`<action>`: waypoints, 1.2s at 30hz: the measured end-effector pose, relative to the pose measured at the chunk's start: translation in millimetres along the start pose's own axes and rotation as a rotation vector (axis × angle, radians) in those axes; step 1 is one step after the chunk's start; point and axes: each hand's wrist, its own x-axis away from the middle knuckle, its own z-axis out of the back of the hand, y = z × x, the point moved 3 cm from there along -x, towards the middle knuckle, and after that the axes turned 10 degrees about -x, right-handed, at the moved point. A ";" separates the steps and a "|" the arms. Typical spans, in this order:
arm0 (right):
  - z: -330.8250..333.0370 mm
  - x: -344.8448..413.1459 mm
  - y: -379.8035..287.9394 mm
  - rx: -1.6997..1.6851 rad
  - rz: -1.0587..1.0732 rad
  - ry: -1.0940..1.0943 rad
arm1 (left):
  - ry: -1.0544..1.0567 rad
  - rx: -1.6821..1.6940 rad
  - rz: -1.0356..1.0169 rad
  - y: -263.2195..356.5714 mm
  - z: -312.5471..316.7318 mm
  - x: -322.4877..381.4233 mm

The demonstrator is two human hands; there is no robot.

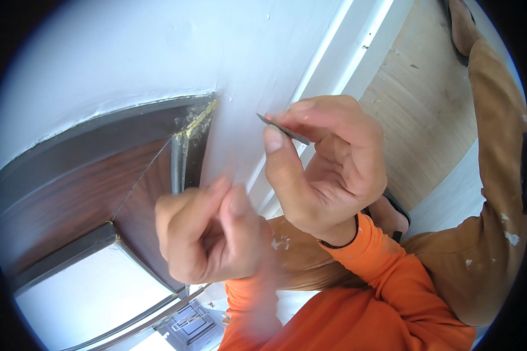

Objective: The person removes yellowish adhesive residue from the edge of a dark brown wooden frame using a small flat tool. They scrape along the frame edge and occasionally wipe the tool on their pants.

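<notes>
Between the thumb and index finger of my right hand is a thin, dark, pointed piece, possibly a blade. My left hand, blurred, is to its left with fingers curled and thumb near the index finger; nothing shows between them. Behind my left hand lies a dark frame with reddish-brown wood-grain panels meeting at a mitred seam. Yellowish material runs along the frame's corner, beside dusty residue. A white wall surface adjoins the frame.
White trim runs diagonally beside a wood-grain floor or board. My legs in paint-spotted brown trousers and my sandalled feet are at the right. A white panel with dark edging is at lower left.
</notes>
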 end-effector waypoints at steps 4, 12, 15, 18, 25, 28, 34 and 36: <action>0.0 -1.0 -5.0 0.055 -0.032 -0.101 | 0.170 0.437 -0.127 -10.0 4.2 2.8; -37.6 24.3 -42.7 0.168 -0.056 -0.465 | 0.272 0.372 -0.298 -19.6 35.9 11.6; -39.5 51.8 -59.1 0.051 -0.158 -0.506 | 0.528 0.300 -0.135 -21.0 48.1 22.4; -41.9 70.2 -54.7 -0.044 -0.292 -0.427 | 0.477 0.112 0.044 -16.8 58.9 35.6; -48.8 77.1 -49.1 0.026 -0.423 -0.597 | 0.301 0.431 0.514 -36.8 52.6 98.3; -42.8 83.5 -43.0 -0.088 -0.653 -0.591 | 0.374 0.549 0.596 -38.6 51.5 109.0; -43.2 88.7 -49.1 -0.050 -0.676 -0.779 | 0.400 0.572 0.896 -55.1 65.2 131.7; -47.2 89.3 -46.4 0.058 -0.632 -0.858 | 0.392 0.569 1.044 -71.1 69.8 144.7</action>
